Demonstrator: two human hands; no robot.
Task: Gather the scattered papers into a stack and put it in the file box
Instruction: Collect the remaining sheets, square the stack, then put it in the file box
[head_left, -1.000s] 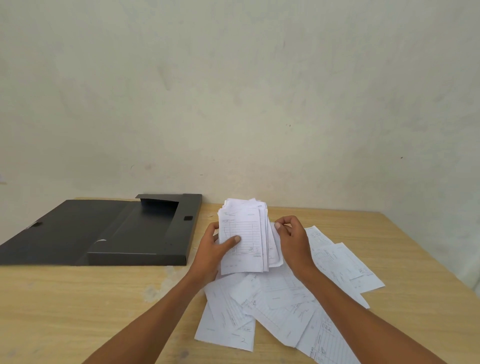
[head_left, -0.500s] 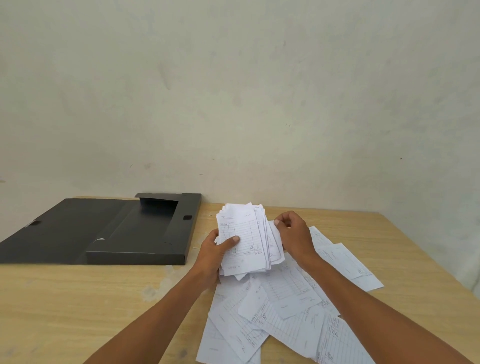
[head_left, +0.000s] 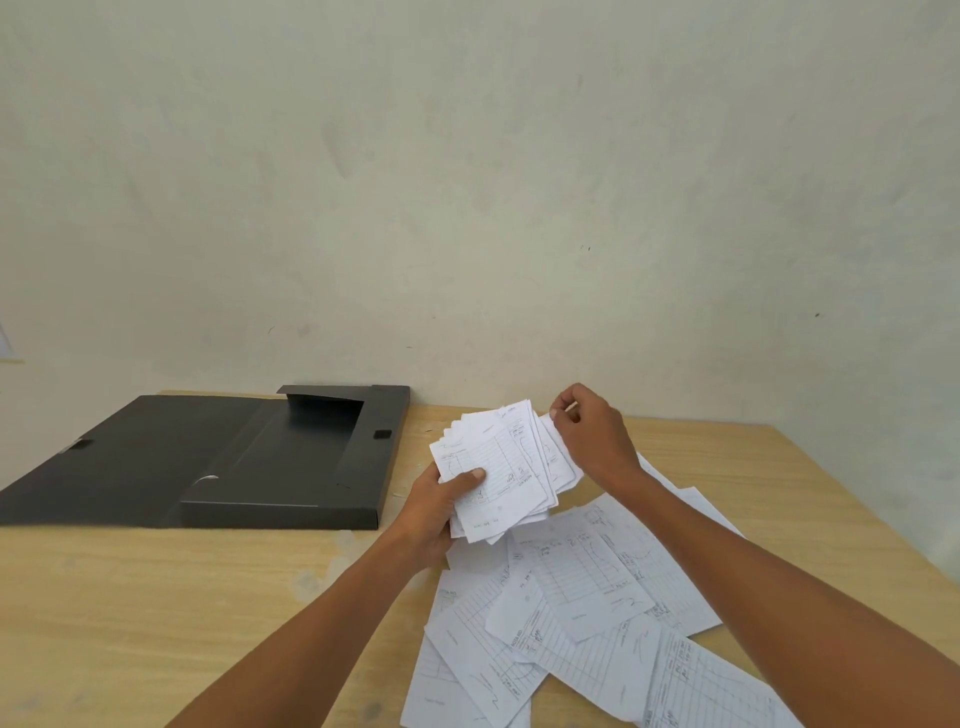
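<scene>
The table (head_left: 156, 597) is light wood or wood-look laminate, with a pale yellow grain running along its length, a smooth low-sheen top and a few dull, worn blotches near the middle. At its far left corner lies the file box (head_left: 291, 467), made of dark grey board or plastic, matt, with a faint soft sheen on the open lid and small black tabs. The stack (head_left: 498, 467) in the bare hands and the loose papers (head_left: 587, 623) along the near right edge are thin white paper, matt, printed with fine ruled forms and pen marks. The wall (head_left: 467, 182) behind is cream plaster, chalky, slightly uneven and scuffed.
</scene>
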